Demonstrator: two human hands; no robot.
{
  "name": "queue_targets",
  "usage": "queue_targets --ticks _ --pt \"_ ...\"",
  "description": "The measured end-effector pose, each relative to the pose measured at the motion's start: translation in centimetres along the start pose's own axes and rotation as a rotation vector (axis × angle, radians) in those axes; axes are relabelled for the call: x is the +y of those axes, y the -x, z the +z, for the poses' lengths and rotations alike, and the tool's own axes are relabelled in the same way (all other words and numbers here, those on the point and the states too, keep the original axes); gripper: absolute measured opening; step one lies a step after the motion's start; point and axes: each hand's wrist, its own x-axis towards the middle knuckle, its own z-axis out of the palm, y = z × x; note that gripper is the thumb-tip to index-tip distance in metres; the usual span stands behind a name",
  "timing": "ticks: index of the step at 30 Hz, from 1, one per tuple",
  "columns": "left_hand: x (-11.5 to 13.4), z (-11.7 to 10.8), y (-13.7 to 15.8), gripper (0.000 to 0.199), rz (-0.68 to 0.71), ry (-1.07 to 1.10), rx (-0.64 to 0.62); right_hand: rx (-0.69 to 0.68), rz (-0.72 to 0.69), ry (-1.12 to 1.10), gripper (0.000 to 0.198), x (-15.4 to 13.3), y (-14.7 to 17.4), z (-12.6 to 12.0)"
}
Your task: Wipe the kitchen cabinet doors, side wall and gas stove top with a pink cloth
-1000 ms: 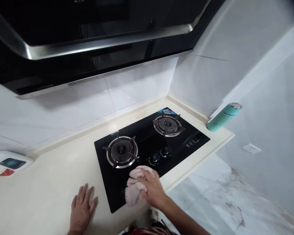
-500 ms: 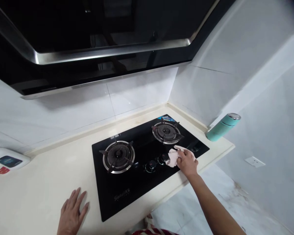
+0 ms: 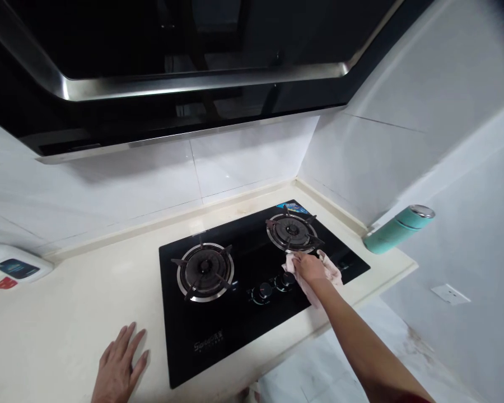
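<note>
My right hand (image 3: pixel 309 270) is closed on a pale pink cloth (image 3: pixel 331 271), pressed to the black glass gas stove (image 3: pixel 243 324) just in front of the right burner (image 3: pixel 293 230). Part of the cloth spreads out to the right and under my wrist. Close by on its left are two black control knobs, one of them the left knob (image 3: pixel 265 290). The left burner (image 3: pixel 205 267) has a dark pan support and a shiny ring. My left hand (image 3: pixel 118 361) rests flat on the cream countertop (image 3: pixel 88 285), fingers spread, left of the stove. It holds nothing.
A black range hood (image 3: pixel 201 112) hangs low over the stove. On the right end of the counter stands a teal flask (image 3: pixel 397 229). A white bottle (image 3: pixel 14 266) is at the far left. A wall socket (image 3: pixel 450 294) sits low on the right wall.
My right hand has moved the cloth from beside the knobs toward the right burner, and the cloth has spread out more. My left hand stays on the counter. The view has shifted slightly.
</note>
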Motion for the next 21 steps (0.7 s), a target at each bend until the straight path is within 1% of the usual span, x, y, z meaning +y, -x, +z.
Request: queue_targets --ticks 3,5,8,11,13,15,19,21 --pt "0.0 0.1 0.1 0.055 0.008 -0.007 0.017 -0.041 0.094 0.015 0.038 -2.4 -2.3 0.2" --pt "0.1 0.1 0.2 0.054 0.015 -0.010 0.028 -0.069 0.087 0.019 0.034 -3.7 -2.9 0.4" --pt "0.2 0.1 0.3 0.053 0.016 -0.009 0.034 -0.102 -0.020 0.024 0.032 -5.0 -2.6 0.7" --pt "0.5 -0.1 0.3 0.052 0.020 -0.006 0.061 -0.125 -0.189 0.026 0.038 -6.1 -1.7 1.3" --pt "0.7 -0.2 0.3 0.051 0.031 -0.014 0.089 -0.133 -0.278 0.036 0.041 -7.1 -1.5 2.0" --pt "0.8 -0.4 0.2 0.050 0.038 -0.024 0.104 -0.129 -0.311 0.064 0.046 -8.3 -1.8 2.7" --pt "1.1 -0.7 0.2 0.050 0.039 -0.046 0.105 -0.105 -0.284 0.125 0.058 -10.4 -3.7 3.7" --pt "1.1 -0.8 0.2 0.050 0.042 -0.049 0.107 -0.104 -0.296 0.136 0.058 -11.3 -5.0 3.6"
